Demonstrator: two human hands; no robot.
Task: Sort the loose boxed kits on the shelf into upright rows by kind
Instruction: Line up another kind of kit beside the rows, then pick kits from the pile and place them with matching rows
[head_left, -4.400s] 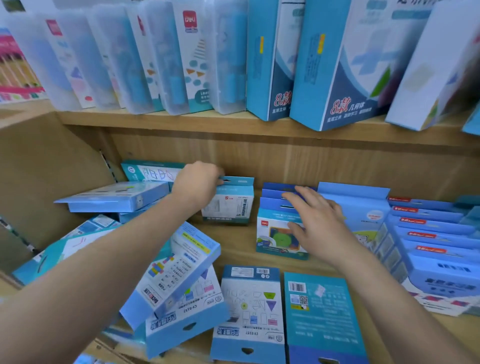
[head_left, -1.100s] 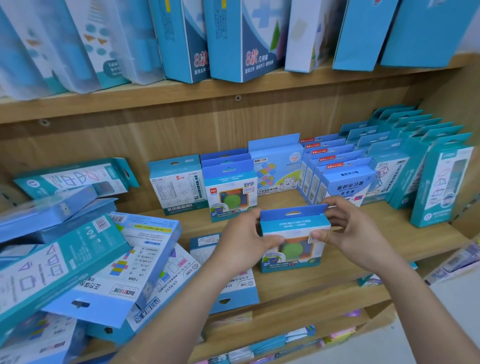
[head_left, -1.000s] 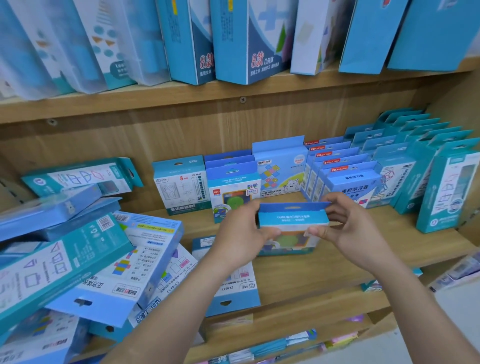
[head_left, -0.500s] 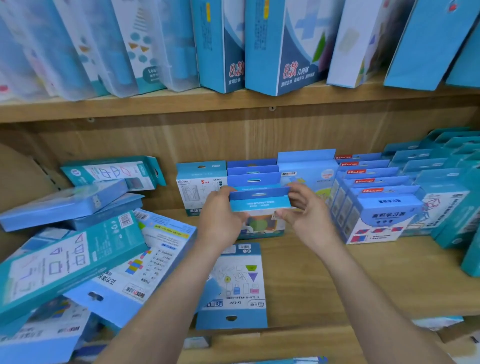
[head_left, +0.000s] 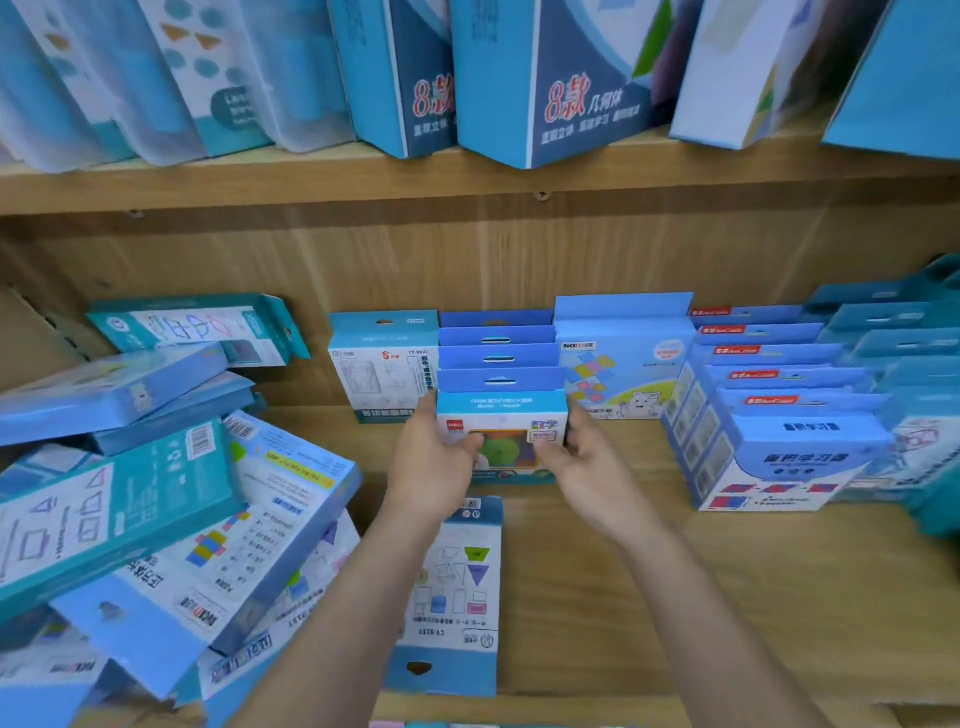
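Right, wooden shelf: pale laminate, visible grain, matte. The left hand and right hand both grasp the small boxed kit, thumbs curled onto its front face and fingers wrapped round its short sides. The kit is a squat cardboard rectangle with a blue top band and a white glossy front printed with a green round shape. It is upright, mid-shelf, toward the back panel; cannot tell whether its base touches the board.

It sits at the front of the row of matching kits, whose flat blue hang tabs with slot holes step back one behind another to the back panel.

Touching that row on its left is a white-and-teal box, upright, with a punched tab. On its right is a taller pale-blue box with pastel squares and a cartoon bear. Further right stands a red-labelled row of upright blue cartons, packed tight. Teal rows reach toward the right end, blurred.

A flat carton lies face down at the front edge under the left forearm, printed with triangles and a barcode, its hang hole toward the edge.

At the left end is a loose heap of long flat cartons, tilted and overlapping, with smooth printed card. One teal carton leans against the back panel above the heap.

The upper shelf board has a screw head showing. It carries tall blue cartons with sharp corners and frosted plastic cases with rounded corners.
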